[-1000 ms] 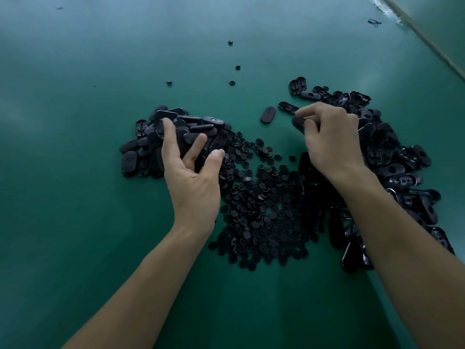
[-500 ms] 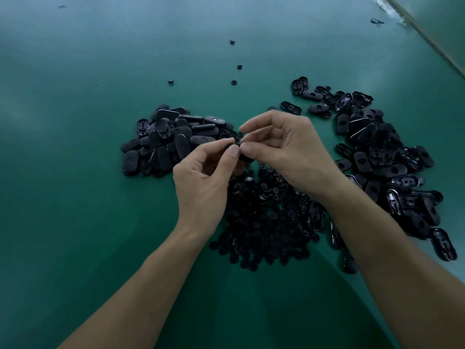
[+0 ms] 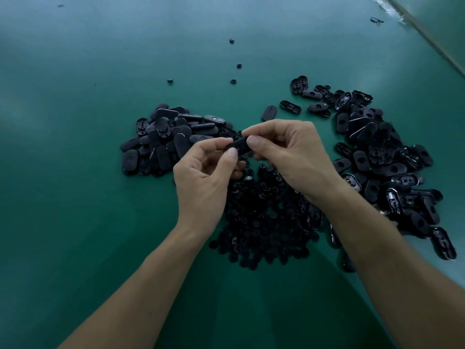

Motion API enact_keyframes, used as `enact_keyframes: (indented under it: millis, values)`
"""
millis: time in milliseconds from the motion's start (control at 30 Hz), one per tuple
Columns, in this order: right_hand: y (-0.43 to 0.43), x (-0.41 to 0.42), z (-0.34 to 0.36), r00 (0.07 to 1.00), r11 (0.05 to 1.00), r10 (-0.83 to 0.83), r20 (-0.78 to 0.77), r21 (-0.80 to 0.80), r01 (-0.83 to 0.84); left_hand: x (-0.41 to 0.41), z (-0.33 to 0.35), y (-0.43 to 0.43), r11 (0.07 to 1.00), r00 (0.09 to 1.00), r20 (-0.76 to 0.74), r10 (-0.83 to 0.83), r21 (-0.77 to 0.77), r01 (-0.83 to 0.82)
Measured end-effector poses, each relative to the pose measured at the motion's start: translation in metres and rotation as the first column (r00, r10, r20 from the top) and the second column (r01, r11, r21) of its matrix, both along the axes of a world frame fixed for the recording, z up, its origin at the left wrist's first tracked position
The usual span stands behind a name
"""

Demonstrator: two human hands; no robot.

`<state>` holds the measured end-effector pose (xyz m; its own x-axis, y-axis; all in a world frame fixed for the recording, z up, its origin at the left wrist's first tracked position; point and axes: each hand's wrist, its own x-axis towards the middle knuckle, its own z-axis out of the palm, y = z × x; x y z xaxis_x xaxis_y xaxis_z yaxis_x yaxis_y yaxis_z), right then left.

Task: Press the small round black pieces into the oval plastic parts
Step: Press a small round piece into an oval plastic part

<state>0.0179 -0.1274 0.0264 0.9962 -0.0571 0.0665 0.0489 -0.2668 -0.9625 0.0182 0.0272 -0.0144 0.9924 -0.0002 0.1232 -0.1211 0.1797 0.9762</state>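
A black oval plastic part is held between both hands above the table. My right hand pinches its right end with thumb and forefinger. My left hand pinches its left end, thumb on top. Whether a small round piece is under the fingers cannot be seen. Below the hands lies a heap of small round black pieces. One pile of oval parts sits to the left, a larger pile of oval parts to the right.
The green table carries a few stray round pieces further back and a single oval part just behind the hands. A table edge runs diagonally at the top right.
A second ago the left hand was at the left pile and the right hand at the right pile. Both came together over the middle and now hold one oval part between them.
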Motion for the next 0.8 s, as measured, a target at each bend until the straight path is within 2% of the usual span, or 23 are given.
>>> enact_keyframes:
  millis: [267,333,400,467,600,800]
  values:
    - [-0.002,0.007,0.008,0.999,1.0,0.02,0.041,0.009,-0.021,0.001,-0.004,0.0,0.995,0.999,0.05,0.01,0.101,-0.015]
    - [-0.009,0.01,0.006,0.995,0.986,-0.085,0.05,-0.138,0.091,0.001,-0.004,0.0,0.993,0.998,0.067,-0.006,0.121,-0.002]
    - [-0.016,0.012,0.003,0.984,0.914,-0.172,0.052,-0.363,0.179,0.001,-0.002,0.0,0.997,0.997,0.068,-0.021,0.072,0.016]
    - [-0.021,0.011,0.0,0.98,0.838,-0.2,0.008,-0.517,0.175,0.0,-0.001,0.0,0.999,0.996,0.083,-0.028,0.039,0.025]
    - [-0.02,0.007,-0.007,0.972,0.769,-0.206,-0.109,-0.633,0.092,0.001,0.001,0.001,1.0,0.997,0.077,-0.017,0.014,0.016]
    - [-0.012,0.008,-0.008,0.973,0.757,-0.196,-0.119,-0.65,0.072,0.001,0.0,0.0,0.999,1.0,0.022,0.021,-0.03,-0.021]
